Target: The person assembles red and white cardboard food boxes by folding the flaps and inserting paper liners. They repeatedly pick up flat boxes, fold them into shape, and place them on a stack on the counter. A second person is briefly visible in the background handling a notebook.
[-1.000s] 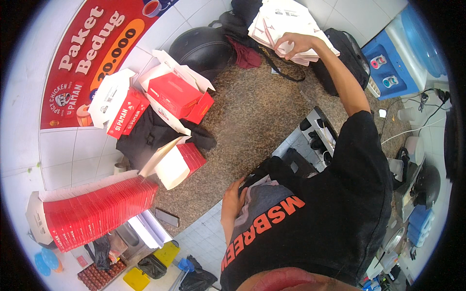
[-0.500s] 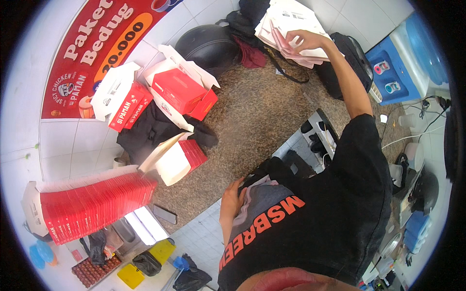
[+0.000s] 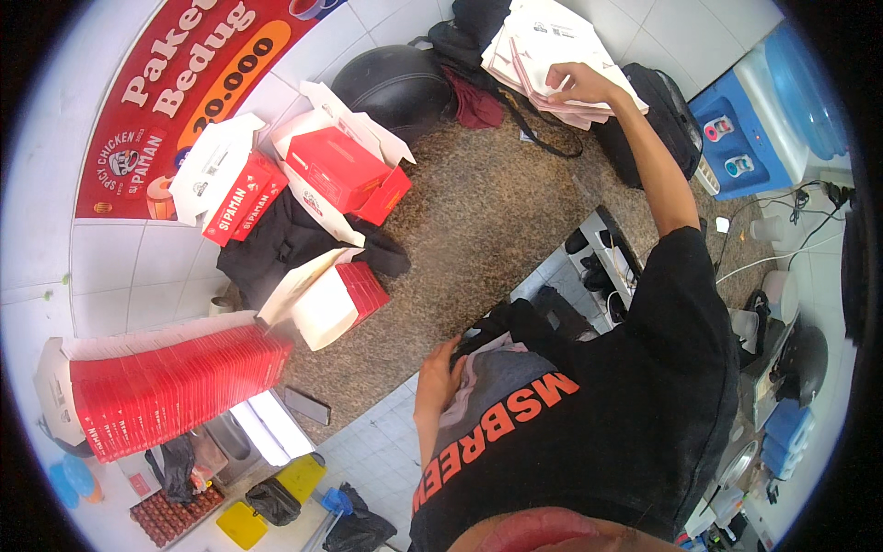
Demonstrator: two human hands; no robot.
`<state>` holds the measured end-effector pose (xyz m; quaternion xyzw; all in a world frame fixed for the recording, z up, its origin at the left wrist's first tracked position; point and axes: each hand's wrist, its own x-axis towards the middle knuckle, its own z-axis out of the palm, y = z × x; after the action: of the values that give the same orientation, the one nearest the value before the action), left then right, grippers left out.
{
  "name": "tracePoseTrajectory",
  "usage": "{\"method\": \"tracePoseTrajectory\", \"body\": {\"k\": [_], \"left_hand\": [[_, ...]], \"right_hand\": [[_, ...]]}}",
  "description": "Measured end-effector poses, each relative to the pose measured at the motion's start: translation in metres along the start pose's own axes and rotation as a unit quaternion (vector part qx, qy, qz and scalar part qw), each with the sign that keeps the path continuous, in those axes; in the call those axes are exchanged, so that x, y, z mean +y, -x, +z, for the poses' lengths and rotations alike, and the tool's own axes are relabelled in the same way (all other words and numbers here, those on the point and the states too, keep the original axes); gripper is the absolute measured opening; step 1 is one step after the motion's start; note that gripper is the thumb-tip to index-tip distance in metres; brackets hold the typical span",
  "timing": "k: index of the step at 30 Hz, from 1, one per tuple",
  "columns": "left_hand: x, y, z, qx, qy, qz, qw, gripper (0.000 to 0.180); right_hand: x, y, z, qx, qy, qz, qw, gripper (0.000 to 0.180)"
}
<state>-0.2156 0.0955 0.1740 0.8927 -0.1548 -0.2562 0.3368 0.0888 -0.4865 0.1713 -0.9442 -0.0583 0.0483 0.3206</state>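
Observation:
My right hand (image 3: 581, 85) reaches to the far right, over a stack of flat white cardboard box blanks (image 3: 561, 41). Its thumb and forefinger are bent together at the stack's near edge, pinching a blank there; pinkish edges of several sheets show below the fingers. My left hand (image 3: 438, 386) is low in front of my black T-shirt (image 3: 589, 442), by the counter's near edge. Its thumb stands apart from the fingers, which lie against dark cloth, and I see nothing held in it.
Folded red and white boxes (image 3: 340, 170) stand on the granite counter (image 3: 460, 221), beside a long row of nested red boxes (image 3: 175, 386). A black helmet (image 3: 391, 92), a black backpack (image 3: 653, 120), a phone (image 3: 306, 405) and a blue-white water dispenser (image 3: 736, 138) are around it.
My right hand has shifted slightly at the stack's edge, and the raised pink-edged sheet there now lies lower. My left hand stays in place. The whole view has moved a little.

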Motion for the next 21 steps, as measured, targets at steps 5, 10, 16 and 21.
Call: {"method": "tracePoseTrajectory", "body": {"k": [5, 10, 16, 21], "left_hand": [[0.000, 0.001, 0.000, -0.021, -0.002, -0.021, 1.000, 0.042], [-0.005, 0.009, 0.003, -0.010, -0.010, -0.027, 1.000, 0.044], [-0.007, 0.015, 0.005, -0.032, 0.004, -0.047, 0.998, 0.045], [-0.011, 0.023, -0.009, -0.011, -0.028, -0.017, 0.999, 0.049]], "right_hand": [[0.017, -0.002, -0.003, 0.016, -0.027, -0.001, 1.000, 0.037], [-0.037, 0.013, 0.005, 0.011, 0.173, 0.035, 0.984, 0.026], [-0.003, 0.029, -0.012, 0.411, 0.266, 0.070, 0.869, 0.023], [-0.106, 0.076, -0.061, 0.627, 0.129, -0.056, 0.766, 0.013]]}}
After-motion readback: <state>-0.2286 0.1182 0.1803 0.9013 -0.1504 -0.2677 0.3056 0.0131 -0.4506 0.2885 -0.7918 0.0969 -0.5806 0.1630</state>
